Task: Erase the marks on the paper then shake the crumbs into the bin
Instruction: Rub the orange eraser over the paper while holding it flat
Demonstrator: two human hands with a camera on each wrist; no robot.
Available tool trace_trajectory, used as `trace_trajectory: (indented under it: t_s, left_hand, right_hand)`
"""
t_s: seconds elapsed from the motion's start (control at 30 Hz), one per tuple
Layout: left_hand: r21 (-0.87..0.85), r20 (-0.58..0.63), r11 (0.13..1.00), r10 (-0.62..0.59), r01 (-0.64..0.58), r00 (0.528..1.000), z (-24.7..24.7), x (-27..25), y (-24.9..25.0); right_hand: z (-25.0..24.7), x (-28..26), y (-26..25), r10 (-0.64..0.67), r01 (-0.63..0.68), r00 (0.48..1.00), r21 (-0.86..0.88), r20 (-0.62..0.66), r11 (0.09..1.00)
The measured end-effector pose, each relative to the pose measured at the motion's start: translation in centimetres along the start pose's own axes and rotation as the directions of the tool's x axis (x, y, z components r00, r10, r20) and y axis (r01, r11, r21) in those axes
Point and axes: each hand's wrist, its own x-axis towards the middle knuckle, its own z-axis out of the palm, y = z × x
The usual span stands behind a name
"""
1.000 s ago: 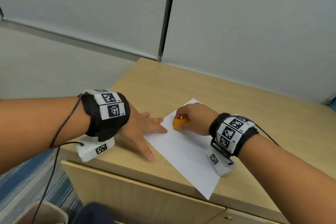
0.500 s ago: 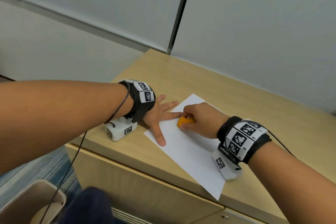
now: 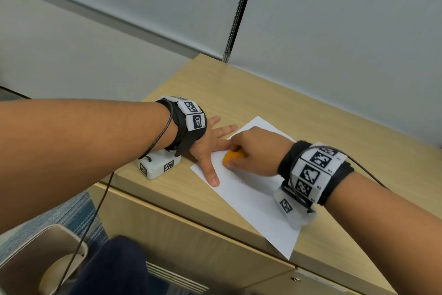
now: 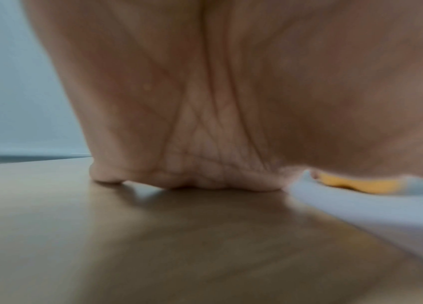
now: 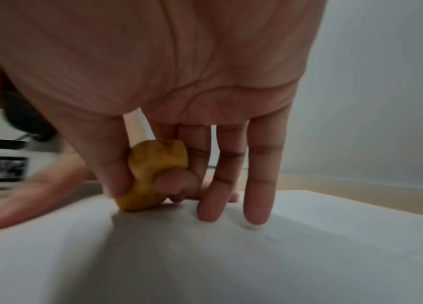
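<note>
Right hand (image 3: 253, 148) pinches a lumpy orange eraser (image 5: 150, 174) against smooth white paper (image 3: 258, 199) near the wooden bench's (image 3: 311, 115) left edge; left hand (image 3: 210, 144) presses flat, fingers spread.

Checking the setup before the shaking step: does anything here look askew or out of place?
The paper lies diagonally on the desk, and its near corner juts out past the front edge. Otherwise nothing stands out: the left hand presses it flat while the right hand pinches the orange eraser against it.

no readable text; only coded wristband (image 3: 318, 170) markers
</note>
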Motion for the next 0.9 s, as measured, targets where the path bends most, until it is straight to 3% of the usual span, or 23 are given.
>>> trace_trajectory:
  t_s: [0.1, 0.3, 0.47, 0.53, 0.63, 0.7, 0.8, 0.9]
  left_hand:
    - [-0.019, -0.025, 1.0, 0.01, -0.01, 1.0, 0.1, 0.0, 0.0]
    - [0.018, 0.001, 1.0, 0.006, -0.006, 1.0, 0.1, 0.2, 0.1]
    - [0.0, -0.013, 1.0, -0.012, 0.012, 1.0, -0.1, -0.1, 0.4]
    - [0.006, -0.018, 1.0, -0.012, 0.012, 1.0, -0.1, -0.1, 0.4]
    - [0.001, -0.016, 1.0, -0.001, 0.001, 1.0, 0.0, -0.1, 0.1]
    - [0.004, -0.02, 1.0, -0.007, 0.007, 1.0, 0.0, -0.3, 0.2]
    - [0.012, -0.023, 1.0, -0.02, 0.02, 1.0, -0.3, -0.4, 0.6]
    - [0.03, -0.005, 0.999, -0.018, 0.018, 1.0, -0.1, 0.1, 0.3]
  right_hand:
    - [-0.7, 0.8, 0.6, 0.096, -0.096, 0.995, -0.009, -0.037, 0.995]
    - [0.5, -0.7, -1.8, -0.064, 0.062, 0.997, 0.047, 0.037, 0.997]
    - [-0.2, 0.9, 1.4, 0.105, -0.107, 0.992, -0.026, -0.069, 0.994]
    - [0.3, 0.6, 1.2, 0.063, -0.062, 0.994, 0.01, -0.091, 0.998]
    - [1.0, -0.8, -0.2, -0.08, 0.081, 0.997, 0.105, -0.016, 0.991]
    - [0.7, -0.5, 0.4, -0.044, 0.044, 0.999, 0.095, 0.002, 0.994]
    - [0.2, 0.8, 1.6, 0.097, -0.096, 0.992, 0.02, -0.084, 0.995]
    - [0.7, 0.2, 0.0, -0.003, 0.006, 0.998, 0.044, -0.063, 0.999]
